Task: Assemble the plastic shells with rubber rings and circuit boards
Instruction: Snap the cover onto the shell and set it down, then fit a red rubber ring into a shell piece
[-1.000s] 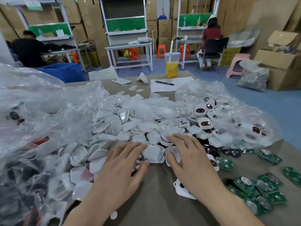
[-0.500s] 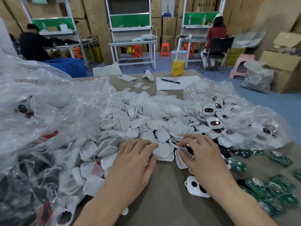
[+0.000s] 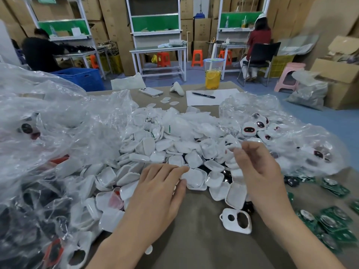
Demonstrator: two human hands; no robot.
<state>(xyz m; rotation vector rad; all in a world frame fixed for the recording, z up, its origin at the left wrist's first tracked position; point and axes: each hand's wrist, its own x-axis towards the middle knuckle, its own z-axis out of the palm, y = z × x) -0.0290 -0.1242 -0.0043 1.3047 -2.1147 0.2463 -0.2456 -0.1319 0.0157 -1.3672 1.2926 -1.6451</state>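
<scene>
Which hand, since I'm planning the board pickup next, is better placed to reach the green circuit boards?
Probably the right hand: the green circuit boards lie on its side, beside its forearm. The left hand rests flat on the white shells and would have to cross over.

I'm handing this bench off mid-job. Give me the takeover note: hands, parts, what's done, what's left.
Left hand: open, fingertips on a white shell at the pile's near edge.
Right hand: raised over the pile, fingers curled; blur hides any grip.
Parts: shell pile centre; circuit boards right; holed front shell loose on the table.
Done: bagged units back right look assembled.
Left: most of the pile; rubber rings not made out.
</scene>
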